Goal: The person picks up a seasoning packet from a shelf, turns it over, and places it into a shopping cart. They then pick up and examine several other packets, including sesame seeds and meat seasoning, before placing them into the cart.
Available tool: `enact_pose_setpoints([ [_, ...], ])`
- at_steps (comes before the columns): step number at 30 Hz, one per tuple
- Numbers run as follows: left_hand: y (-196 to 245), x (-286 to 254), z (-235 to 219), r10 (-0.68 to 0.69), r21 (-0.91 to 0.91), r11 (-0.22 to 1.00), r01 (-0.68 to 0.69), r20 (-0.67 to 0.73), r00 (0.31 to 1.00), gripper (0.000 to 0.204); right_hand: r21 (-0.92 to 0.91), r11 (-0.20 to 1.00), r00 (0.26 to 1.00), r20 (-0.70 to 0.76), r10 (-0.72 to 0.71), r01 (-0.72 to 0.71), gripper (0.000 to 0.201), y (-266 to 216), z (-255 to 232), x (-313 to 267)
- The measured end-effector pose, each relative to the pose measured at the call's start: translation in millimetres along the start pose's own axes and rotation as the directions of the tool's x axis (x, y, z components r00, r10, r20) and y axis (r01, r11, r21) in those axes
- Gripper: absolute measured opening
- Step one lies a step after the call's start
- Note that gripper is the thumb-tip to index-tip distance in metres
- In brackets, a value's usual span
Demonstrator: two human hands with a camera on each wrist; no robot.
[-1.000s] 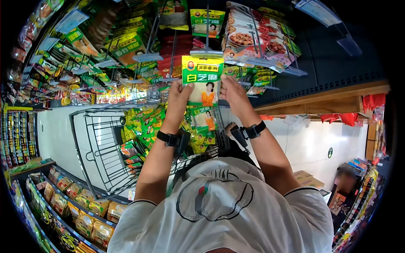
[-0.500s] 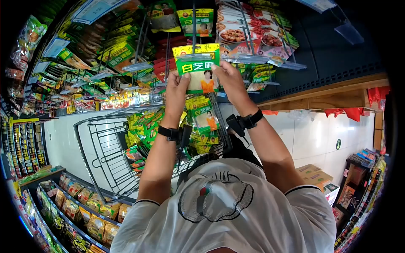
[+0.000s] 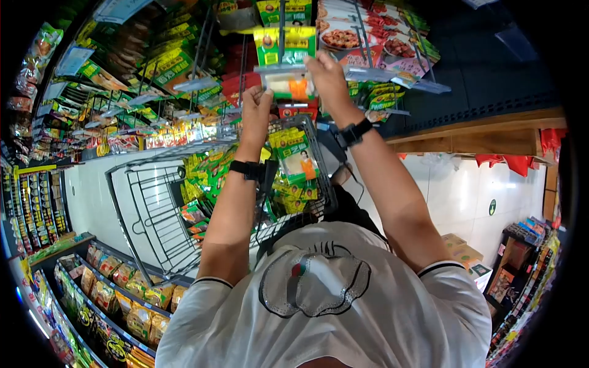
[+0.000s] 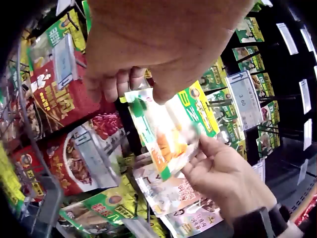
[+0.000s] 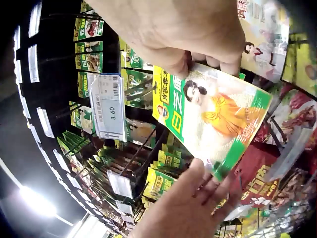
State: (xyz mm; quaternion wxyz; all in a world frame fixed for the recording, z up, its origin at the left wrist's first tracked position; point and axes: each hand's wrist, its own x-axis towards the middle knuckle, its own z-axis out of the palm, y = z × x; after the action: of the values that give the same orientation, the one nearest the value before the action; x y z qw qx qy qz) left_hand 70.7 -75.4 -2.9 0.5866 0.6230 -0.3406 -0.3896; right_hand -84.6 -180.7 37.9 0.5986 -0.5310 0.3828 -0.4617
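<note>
A green and yellow packet of white sesame point(image 3: 269, 52) is up at the display rod, whose clear label holder point(image 3: 285, 71) crosses its front in the head view. My right hand point(image 3: 330, 83) pinches the packet's right edge, thumb in front. At the lower left corner my left hand point(image 3: 256, 113) holds it, thumb on the face and fingers behind. The right wrist view shows the packet point(image 5: 218, 106) tilted between both hands, its orange-clad figure facing out. Another white sesame packet point(image 3: 285, 11) hangs farther back on the rack.
A wire shopping cart point(image 3: 153, 202) stands below, with many seasoning packets point(image 3: 294, 156) in it. Red and white food pouches point(image 3: 343, 37) hang right of the rod. A price tag point(image 5: 106, 106) reads 3.60. A wooden shelf edge point(image 3: 466, 135) runs along the right.
Both hands have moved the packet forward, up to the rod. The label holder now crosses lower on the packet, and my right hand has moved higher along its edge than my left.
</note>
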Motion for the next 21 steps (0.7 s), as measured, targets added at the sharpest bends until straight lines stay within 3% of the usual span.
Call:
enact_pose_setpoints([
  [1, -16, 0, -7, 0.048, -0.007, 0.999, -0.048, 0.038, 0.998, 0.042, 0.046, 0.997, 0.998, -0.003, -0.058, 0.058, 0.027, 7, 2, 10],
  [2, -21, -9, -7, 0.049, 0.015, 0.999, -0.049, -0.016, 0.999, 0.038, 0.092, 0.99, 0.994, -0.01, -0.109, 0.109, 0.029, 18, 4, 21],
  [4, -79, -9, -25, 0.125, 0.1, 0.987, -0.128, 0.042, 0.991, 0.031, 0.013, 0.992, 0.991, -0.052, -0.124, 0.125, 0.031, 47, 1, 46],
  [5, -87, -23, -30, 0.09, 0.2, 0.975, -0.093, 0.026, 0.996, 0.027, -0.081, 0.976, 0.974, -0.088, -0.208, 0.201, 0.033, 58, -1, 53],
  [7, -107, -43, -42, -0.069, 0.4, 0.916, 0.039, 0.06, 0.996, 0.028, -0.233, 0.972, 0.994, -0.103, -0.044, 0.019, 0.037, 61, -4, 59],
  [8, -119, -48, -49, -0.144, 0.492, 0.866, 0.092, 0.068, 0.987, 0.029, -0.277, 0.942, 0.963, -0.133, -0.233, 0.19, 0.041, 70, -3, 61],
  [9, -179, -46, -63, -0.135, 0.398, 0.913, 0.09, 0.086, 0.987, 0.032, -0.391, 0.887, 0.941, -0.122, -0.316, 0.247, 0.041, 81, -10, 62],
  [10, -193, -54, -67, -0.18, 0.436, 0.892, 0.115, 0.11, 0.977, 0.032, -0.498, 0.814, 0.912, -0.099, -0.397, 0.3, 0.041, 88, -16, 61],
  [11, -201, -61, -70, -0.225, 0.474, 0.87, 0.138, 0.133, 0.965, 0.032, -0.276, 0.961, 0.999, -0.034, -0.034, 0.023, 0.039, 54, -19, 29],
  [12, -205, -68, -72, -0.27, 0.511, 0.845, 0.156, 0.157, 0.95, 0.032, -0.266, 0.96, 0.996, -0.003, -0.089, 0.085, 0.038, 60, -26, 19],
  [13, -205, -77, -67, -0.429, 0.513, 0.793, 0.328, 0.087, 0.899, 0.033, -0.256, 0.955, 0.989, 0.027, -0.145, 0.147, 0.037, 70, -33, 9],
  [14, -210, -81, -66, -0.394, 0.669, 0.719, 0.187, 0.171, 0.903, 0.027, -0.243, 0.947, 0.978, 0.056, -0.2, 0.207, 0.037, 79, -42, 2],
  [15, -235, -86, -68, -0.372, 0.787, 0.616, 0.029, 0.259, 0.891, 0.023, -0.142, 0.99, 0.993, 0.116, 0.037, -0.02, 0.041, 66, -45, -17],
  [16, -262, -87, -72, -0.315, 0.847, 0.429, -0.315, 0.467, 0.826, 0.025, -0.14, 0.984, 0.987, 0.1, 0.125, -0.11, 0.04, 61, -47, -34],
  [17, -289, -87, -76, -0.241, 0.759, 0.195, -0.622, 0.652, 0.719, 0.027, -0.137, 0.971, 0.974, 0.085, 0.208, -0.196, 0.038, 59, -49, -47],
  [19, -252, -99, -60, -0.295, 0.839, 0.402, -0.366, 0.497, 0.816, 0.017, -0.117, 0.942, 0.943, 0.069, 0.324, -0.315, 0.035, 64, -57, -67],
  [21, -234, -104, -49, -0.332, 0.846, 0.48, -0.231, 0.419, 0.845, 0.013, -0.08, 0.918, 0.917, 0.065, 0.393, -0.388, 0.032, 79, -69, -87],
])
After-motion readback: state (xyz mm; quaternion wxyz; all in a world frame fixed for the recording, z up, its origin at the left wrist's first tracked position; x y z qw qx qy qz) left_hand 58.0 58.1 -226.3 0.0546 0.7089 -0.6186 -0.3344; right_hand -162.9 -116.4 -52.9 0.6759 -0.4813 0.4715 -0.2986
